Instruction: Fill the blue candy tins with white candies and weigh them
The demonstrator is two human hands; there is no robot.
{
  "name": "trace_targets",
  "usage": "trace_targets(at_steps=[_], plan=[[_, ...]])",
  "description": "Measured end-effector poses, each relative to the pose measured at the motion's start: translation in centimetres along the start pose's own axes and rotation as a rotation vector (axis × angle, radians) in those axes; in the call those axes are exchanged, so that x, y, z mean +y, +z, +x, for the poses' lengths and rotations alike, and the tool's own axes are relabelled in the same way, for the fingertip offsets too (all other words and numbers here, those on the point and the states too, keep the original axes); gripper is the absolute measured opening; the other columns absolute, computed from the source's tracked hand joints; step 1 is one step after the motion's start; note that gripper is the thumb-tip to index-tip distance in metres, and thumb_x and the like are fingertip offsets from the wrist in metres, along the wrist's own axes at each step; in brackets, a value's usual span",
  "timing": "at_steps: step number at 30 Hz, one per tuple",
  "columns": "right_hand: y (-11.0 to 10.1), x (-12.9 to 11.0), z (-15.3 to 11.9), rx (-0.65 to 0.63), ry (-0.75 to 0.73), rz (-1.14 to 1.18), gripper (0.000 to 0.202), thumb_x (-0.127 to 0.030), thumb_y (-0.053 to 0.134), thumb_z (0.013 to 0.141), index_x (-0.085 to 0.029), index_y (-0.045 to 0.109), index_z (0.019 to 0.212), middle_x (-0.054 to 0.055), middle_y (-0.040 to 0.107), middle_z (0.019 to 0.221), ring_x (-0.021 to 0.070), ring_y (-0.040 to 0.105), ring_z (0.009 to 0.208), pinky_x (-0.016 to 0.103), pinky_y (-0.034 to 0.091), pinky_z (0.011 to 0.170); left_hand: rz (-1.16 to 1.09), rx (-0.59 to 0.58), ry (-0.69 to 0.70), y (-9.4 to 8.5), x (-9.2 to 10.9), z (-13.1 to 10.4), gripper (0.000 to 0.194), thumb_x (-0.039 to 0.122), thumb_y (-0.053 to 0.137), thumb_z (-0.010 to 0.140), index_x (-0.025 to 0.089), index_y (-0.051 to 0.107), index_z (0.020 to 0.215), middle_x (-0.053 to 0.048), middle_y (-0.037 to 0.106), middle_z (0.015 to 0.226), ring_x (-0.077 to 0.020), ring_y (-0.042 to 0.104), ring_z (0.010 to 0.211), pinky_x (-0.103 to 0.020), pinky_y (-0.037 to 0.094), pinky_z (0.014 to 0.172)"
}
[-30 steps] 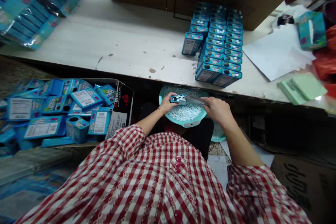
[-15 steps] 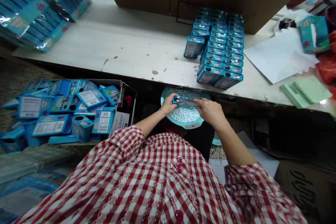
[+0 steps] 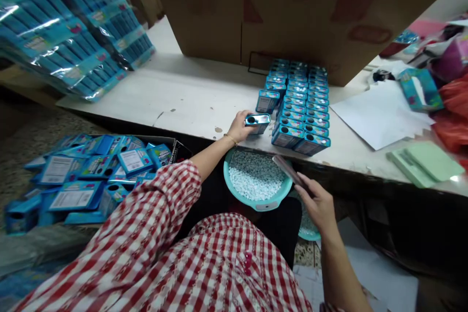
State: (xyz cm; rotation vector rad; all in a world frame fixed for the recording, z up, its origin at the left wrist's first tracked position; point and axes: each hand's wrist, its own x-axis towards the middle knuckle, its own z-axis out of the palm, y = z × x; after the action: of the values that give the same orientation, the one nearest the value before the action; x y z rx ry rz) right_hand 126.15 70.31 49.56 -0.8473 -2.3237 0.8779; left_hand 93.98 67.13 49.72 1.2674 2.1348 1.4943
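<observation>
My left hand [image 3: 240, 128] is closed around a small blue box [image 3: 258, 124] with a round dark hole in its top, at the table's front edge. The box is upright, just in front of and left of the rows of similar blue boxes [image 3: 292, 107]. In my right hand [image 3: 317, 201] is a flat, narrow scoop-like tool [image 3: 287, 168], tilted over the right rim of the bowl. The turquoise bowl [image 3: 261, 204] sits at my lap, filled with small white pellets.
A carton of loose blue boxes [image 3: 72, 196] stands at the left. Wrapped packs [image 3: 73, 34] lie at the back left. A large cardboard box [image 3: 292, 24] stands behind the rows. White paper [image 3: 376, 117] and a green object [image 3: 426, 163] lie on the right.
My left hand has moved from over the bowl up to the table edge with the blue box. My right hand has drawn right and down with the tool. The view has tilted upward.
</observation>
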Motion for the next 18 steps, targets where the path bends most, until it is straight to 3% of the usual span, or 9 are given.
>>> trace_targets(at_steps=[4,7,10,13,15,18], plan=[[1.6,1.4,-2.4,-0.028,0.118,0.053,0.037,-0.037,0.055,0.082,-0.019,0.063,0.114,0.008,0.068,0.101,0.0194,0.064,0.091,0.03,0.05,0.082,0.01,0.019,-0.013,3.3,-1.6,6.2,0.056,0.009,0.068,0.058,0.016,0.053,0.111,-0.008,0.053,0.109,-0.0213,0.052,0.103,-0.033,0.042,0.093],[2.6,1.8,-3.7,-0.045,0.168,0.096,0.037,-0.036,0.056,0.081,-0.019,0.064,0.113,0.009,0.068,0.104,0.0201,0.064,0.094,0.031,0.051,0.083,0.021,0.107,-0.106,4.8,-2.5,8.5,0.079,0.006,0.071,0.054,0.012,0.041,0.127,-0.014,0.044,0.126,-0.0251,0.047,0.116,-0.034,0.038,0.099],[3.3,1.6,-4.5,-0.056,0.2,0.134,0.037,-0.036,0.056,0.081,-0.018,0.065,0.112,0.01,0.068,0.106,0.0206,0.064,0.095,0.032,0.051,0.084,0.02,0.022,-0.118,5.5,-3.1,9.4,0.087,0.006,0.072,0.053,0.011,0.038,0.132,-0.016,0.045,0.129,-0.0282,0.044,0.122,-0.035,0.034,0.103],[3.9,1.1,-4.8,-0.057,0.23,0.153,0.037,-0.037,0.057,0.08,-0.019,0.065,0.112,0.01,0.067,0.108,0.0225,0.063,0.098,0.035,0.051,0.086,-0.039,-0.086,-0.124,6.5,-3.2,9.5,0.084,0.003,0.066,0.057,0.018,0.037,0.135,-0.011,0.055,0.123,-0.0279,0.051,0.114,-0.038,0.039,0.099],[4.4,0.8,-4.7,-0.075,0.244,0.158,0.038,-0.037,0.057,0.079,-0.02,0.065,0.112,0.01,0.067,0.11,0.0234,0.062,0.1,0.037,0.05,0.088,-0.07,-0.102,-0.187,7.3,-3.1,9.3,0.087,0.003,0.065,0.058,0.018,0.032,0.138,-0.012,0.056,0.123,-0.0294,0.053,0.112,-0.041,0.04,0.097],[4.9,1.0,-4.6,-0.114,0.266,0.168,0.04,-0.04,0.057,0.079,-0.019,0.065,0.112,0.009,0.066,0.112,0.0244,0.061,0.103,0.04,0.048,0.092,-0.094,-0.063,-0.244,7.2,-3.1,8.2,0.093,0.007,0.068,0.059,0.008,0.023,0.14,-0.021,0.046,0.133,-0.0316,0.045,0.122,-0.042,0.036,0.101]])
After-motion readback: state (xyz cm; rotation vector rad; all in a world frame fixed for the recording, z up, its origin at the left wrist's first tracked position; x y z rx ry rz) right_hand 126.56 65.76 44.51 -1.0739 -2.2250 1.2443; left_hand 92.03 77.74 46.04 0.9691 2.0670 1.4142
